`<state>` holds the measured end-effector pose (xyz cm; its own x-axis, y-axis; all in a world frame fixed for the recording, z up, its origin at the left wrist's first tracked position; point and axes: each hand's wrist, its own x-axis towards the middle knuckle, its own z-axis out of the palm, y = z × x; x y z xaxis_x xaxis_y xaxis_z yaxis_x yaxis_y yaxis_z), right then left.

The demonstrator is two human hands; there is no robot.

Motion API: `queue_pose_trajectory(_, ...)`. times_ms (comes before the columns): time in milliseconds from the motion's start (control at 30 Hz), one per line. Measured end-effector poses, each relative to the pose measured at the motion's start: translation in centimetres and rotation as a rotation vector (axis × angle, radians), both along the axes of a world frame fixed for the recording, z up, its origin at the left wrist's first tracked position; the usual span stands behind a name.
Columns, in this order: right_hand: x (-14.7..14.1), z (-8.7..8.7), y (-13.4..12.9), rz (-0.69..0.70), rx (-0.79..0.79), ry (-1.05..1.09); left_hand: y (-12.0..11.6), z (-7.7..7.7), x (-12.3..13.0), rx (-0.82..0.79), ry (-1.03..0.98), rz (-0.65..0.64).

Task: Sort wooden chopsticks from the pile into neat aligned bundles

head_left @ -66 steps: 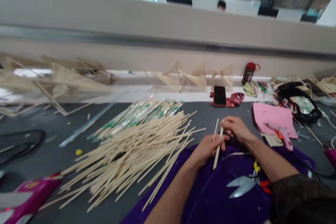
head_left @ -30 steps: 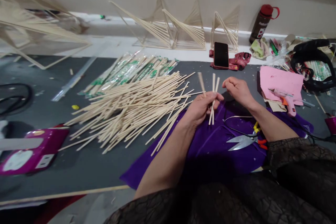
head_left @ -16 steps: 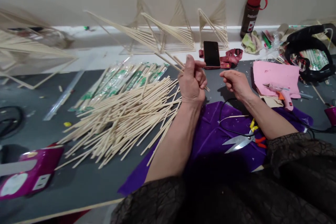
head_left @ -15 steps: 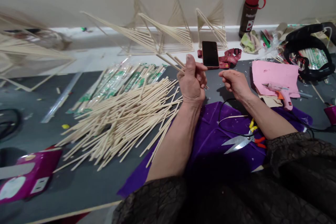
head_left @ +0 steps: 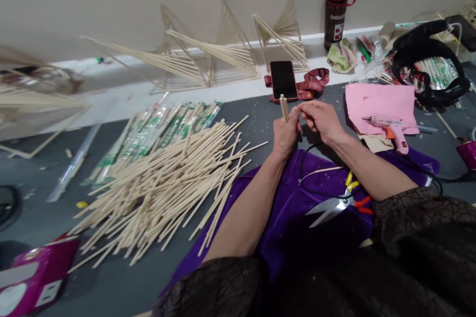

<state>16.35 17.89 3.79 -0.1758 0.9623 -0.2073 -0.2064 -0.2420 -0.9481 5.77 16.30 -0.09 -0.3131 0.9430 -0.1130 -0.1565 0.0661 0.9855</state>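
The left hand is gripping several slim, pale wooden sticks nearly upright, below the glossy phone in view. The right hand is bunching its fingers alongside; whether its grip is holding anything is unclear. A loose stick pile is covering part of the grey table. The lanyard is showing "ETERN".
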Motion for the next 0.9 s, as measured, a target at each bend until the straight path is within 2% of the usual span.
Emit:
queue_pose_trajectory(133, 0.3, 0.0, 0.3, -0.007, -0.034, 0.02, 0.8, 2.1, -1.6, -0.044, -0.425, 0.121)
queue_pose_trajectory(233, 0.3, 0.1, 0.0, 0.144, -0.073, -0.035, 0.7, 4.1, -3.3, -0.078, -0.604, 0.124)
queue_pose_trajectory(300, 0.2, 0.2, -0.5, 0.29, -0.089, -0.101, 0.2, 4.9, -3.9, -0.119, -0.653, 0.168)
queue_pose_trajectory(433, -0.2, 0.2, -1.7, 0.526, -0.071, -0.249, -0.9, 4.6, -3.7, -0.164, -0.668, 0.274)
queue_pose_trajectory(533, -0.5, -0.1, -2.1, 0.618, -0.014, -0.347, -1.4, 3.9, -3.2, -0.166, -0.661, 0.261)
queue_pose_trajectory(700, -0.7, -0.5, -2.3, 0.687, 0.254, -0.705, -2.0, 3.8, -2.4, -0.168, -0.669, 0.187)
queue_pose_trajectory(833, -0.7, -0.8, -2.7, 0.728, 0.348, -0.603, -2.7, 4.3, -2.4, -0.147, -0.707, 0.121)
queue_pose_trajectory(900, -0.7, -1.0, -3.1, 0.701, 0.408, -0.548, -3.0, 4.7, -2.8, -0.123, -0.703, 0.058)
